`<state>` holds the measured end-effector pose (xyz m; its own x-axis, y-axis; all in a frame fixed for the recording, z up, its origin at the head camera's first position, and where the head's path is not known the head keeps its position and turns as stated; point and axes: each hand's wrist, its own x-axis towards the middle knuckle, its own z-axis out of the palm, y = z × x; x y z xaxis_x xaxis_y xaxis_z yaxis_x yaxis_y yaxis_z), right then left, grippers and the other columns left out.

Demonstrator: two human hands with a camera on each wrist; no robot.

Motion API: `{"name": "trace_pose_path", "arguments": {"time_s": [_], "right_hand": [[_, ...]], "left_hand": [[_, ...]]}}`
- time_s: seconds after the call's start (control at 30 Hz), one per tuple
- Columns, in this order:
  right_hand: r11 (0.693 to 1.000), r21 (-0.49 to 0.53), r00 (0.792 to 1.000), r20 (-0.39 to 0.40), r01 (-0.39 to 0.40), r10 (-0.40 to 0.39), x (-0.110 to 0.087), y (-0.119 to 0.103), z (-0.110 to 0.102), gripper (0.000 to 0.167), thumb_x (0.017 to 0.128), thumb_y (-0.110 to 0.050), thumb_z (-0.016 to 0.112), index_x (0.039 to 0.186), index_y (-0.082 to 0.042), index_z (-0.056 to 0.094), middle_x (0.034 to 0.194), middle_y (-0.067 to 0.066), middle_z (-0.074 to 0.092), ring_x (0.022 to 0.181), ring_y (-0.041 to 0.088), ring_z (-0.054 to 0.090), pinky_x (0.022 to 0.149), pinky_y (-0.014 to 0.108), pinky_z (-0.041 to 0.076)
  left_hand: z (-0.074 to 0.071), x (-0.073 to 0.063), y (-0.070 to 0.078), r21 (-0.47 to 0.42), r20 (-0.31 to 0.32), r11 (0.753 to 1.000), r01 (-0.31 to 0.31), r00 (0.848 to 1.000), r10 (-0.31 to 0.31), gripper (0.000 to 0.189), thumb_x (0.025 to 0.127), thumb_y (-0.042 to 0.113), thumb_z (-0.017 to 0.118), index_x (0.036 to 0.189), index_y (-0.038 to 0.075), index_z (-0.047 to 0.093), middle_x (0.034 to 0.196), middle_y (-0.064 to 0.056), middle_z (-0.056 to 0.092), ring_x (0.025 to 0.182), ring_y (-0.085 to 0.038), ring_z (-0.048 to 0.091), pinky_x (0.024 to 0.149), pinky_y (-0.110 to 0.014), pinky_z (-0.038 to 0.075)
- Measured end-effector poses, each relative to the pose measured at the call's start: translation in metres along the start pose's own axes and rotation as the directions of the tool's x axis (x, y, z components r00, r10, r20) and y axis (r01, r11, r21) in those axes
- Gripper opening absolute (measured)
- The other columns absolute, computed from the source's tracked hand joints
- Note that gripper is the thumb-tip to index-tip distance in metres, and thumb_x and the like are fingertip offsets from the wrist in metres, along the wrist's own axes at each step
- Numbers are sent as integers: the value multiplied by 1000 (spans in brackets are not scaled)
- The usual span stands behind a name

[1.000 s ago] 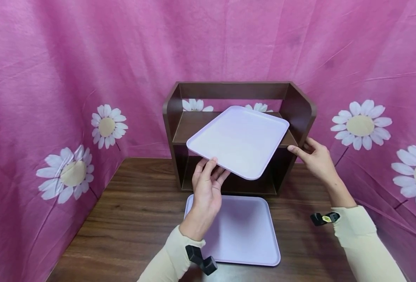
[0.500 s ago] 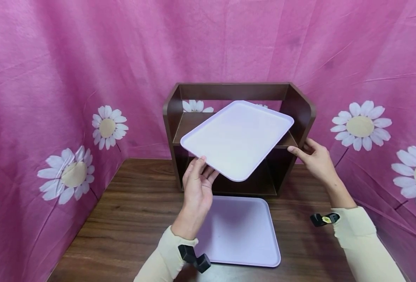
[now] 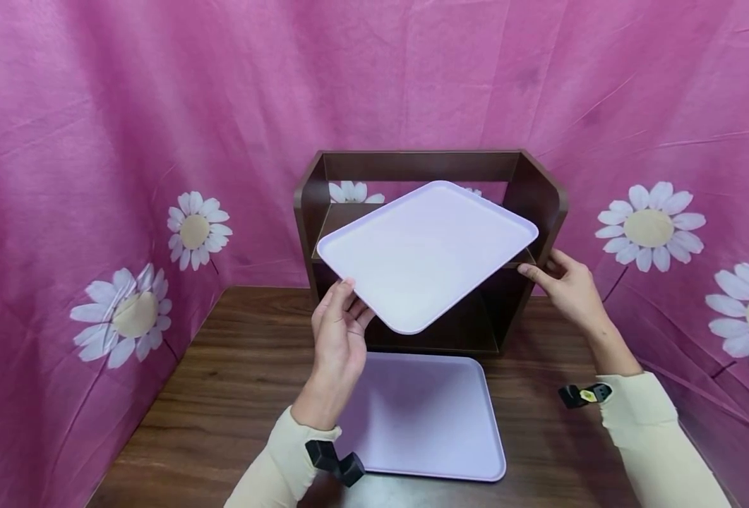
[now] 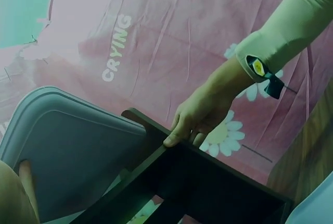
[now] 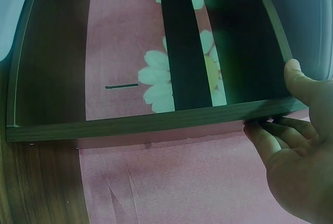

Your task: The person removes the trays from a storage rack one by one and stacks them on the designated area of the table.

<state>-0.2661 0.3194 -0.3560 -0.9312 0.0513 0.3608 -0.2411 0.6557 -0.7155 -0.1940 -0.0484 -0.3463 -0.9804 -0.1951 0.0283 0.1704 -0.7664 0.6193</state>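
A pale lilac tray is held up, tilted and turned cornerwise, in front of the upper level of a dark brown two-tier shelf. My left hand pinches its near left edge, thumb above and fingers below. In the left wrist view, the underside of that tray fills the lower left. My right hand grips the shelf's right side panel, thumb at the front edge, fingers around the outside. The right wrist view shows the same grip by the right hand on the panel's edge.
A second lilac tray lies flat on the wood-grain table in front of the shelf, partly covered by the left arm. Pink cloth with daisies hangs behind and on both sides.
My left hand has moved left, and the held tray has turned so that its right corner reaches further right over the shelf. My right hand has stayed on the side panel.
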Motion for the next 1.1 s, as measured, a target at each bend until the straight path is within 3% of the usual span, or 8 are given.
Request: {"name": "trace_pose_path", "arguments": {"time_s": [0.2, 0.4, 0.47, 0.57, 0.7, 0.8, 0.97, 1.1], "right_hand": [[1000, 6, 1000, 2, -3, 3, 0, 0, -1, 54, 100, -42, 75, 139, -6, 64, 104, -21, 72, 82, -3, 57, 62, 17, 48], [1000, -2, 1000, -5, 1, -1, -1, -1, -1, 48, 100, -41, 76, 132, -7, 66, 91, -35, 65, 79, 2, 54, 60, 20, 44], [1000, -13, 1000, -12, 9, -9, -1, -2, -1, 47, 100, -40, 75, 132, -7, 67, 93, -31, 67, 79, 2, 54, 60, 20, 43], [1000, -14, 1000, -10, 21, -21, -2, -2, -1, 50, 102, -37, 74, 139, -4, 64, 110, -3, 79, 83, -9, 55, 65, 11, 44], [999, -29, 999, -23, 40, -40, -1, -2, 0, 48, 103, -30, 72, 139, 0, 64, 123, 27, 74, 85, -19, 54, 71, 3, 44], [998, -51, 998, -50, 41, -44, -1, -1, 0, 41, 102, -24, 71, 132, 2, 67, 113, 24, 76, 79, -15, 54, 68, 6, 44], [995, -93, 997, -73, 25, -32, 0, -1, -1, 40, 99, -20, 70, 133, 2, 67, 114, 25, 73, 82, -1, 52, 71, 13, 42], [991, -119, 994, -82, 55, -65, 1, 0, -2, 28, 97, -15, 69, 121, 0, 70, 104, 24, 72, 79, 5, 49, 70, 19, 39]], "left_hand": [[-4, 2, 7, 30, -1, 1000, -2, 1000, 2, 14, 101, 11, 59, 95, 11, 71, 87, 0, 77, 76, -12, 71, 71, -26, 63], [-7, 4, 15, 52, -11, 999, 5, 1000, -5, 16, 101, 11, 57, 93, 12, 72, 86, 1, 76, 78, -11, 70, 73, -25, 61], [-8, 5, 18, 57, -15, 998, 11, 1000, -10, 16, 101, 11, 57, 93, 12, 72, 85, 1, 76, 77, -10, 69, 72, -24, 60], [-10, 6, 22, 64, -21, 998, 21, 1000, -20, 17, 100, 11, 58, 93, 11, 73, 85, 1, 76, 76, -10, 69, 71, -24, 59], [-12, 8, 25, 68, -25, 997, 29, 999, -27, 18, 101, 11, 58, 93, 10, 74, 85, 1, 77, 76, -10, 70, 69, -23, 60], [-14, 10, 27, 66, -20, 997, 32, 999, -30, 19, 102, 11, 57, 93, 10, 74, 83, 1, 77, 75, -10, 70, 69, -22, 59], [-16, 12, 32, 74, -9, 996, 41, 999, -41, 22, 103, 12, 57, 92, 10, 76, 83, 1, 78, 76, -9, 72, 74, -23, 59], [-18, 15, 37, 93, -5, 994, 50, 999, -50, 25, 103, 13, 56, 93, 11, 78, 83, 1, 78, 77, -9, 73, 76, -24, 58]]}}
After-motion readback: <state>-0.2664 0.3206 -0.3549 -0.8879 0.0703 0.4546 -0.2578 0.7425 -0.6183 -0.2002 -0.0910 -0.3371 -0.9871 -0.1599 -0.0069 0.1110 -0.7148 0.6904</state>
